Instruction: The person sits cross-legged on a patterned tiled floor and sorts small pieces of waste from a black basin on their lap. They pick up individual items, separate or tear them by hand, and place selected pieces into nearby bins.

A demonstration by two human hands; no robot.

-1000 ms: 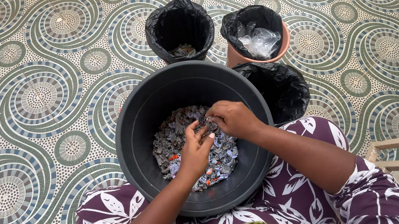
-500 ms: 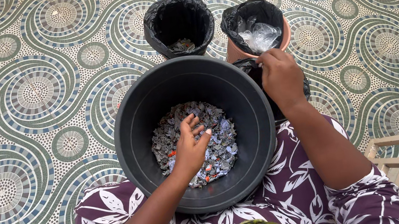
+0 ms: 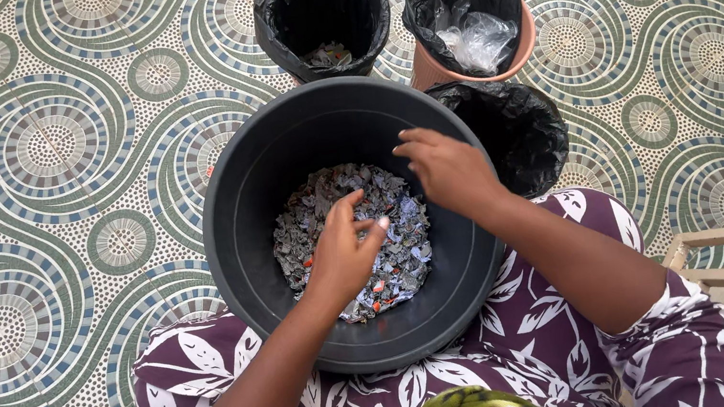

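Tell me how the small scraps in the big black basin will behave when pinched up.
The scraps look thin, flat and irregular, so probably light and easy to spill. They lie in a loose heap, so a pinch by the left hand likely lifts several. Stiffness is unclear.

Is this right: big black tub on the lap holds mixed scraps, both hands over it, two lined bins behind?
Not quite: the head view shows three lined bins behind the black tub, not two. The scraps and both hands, left and right, are as stated.
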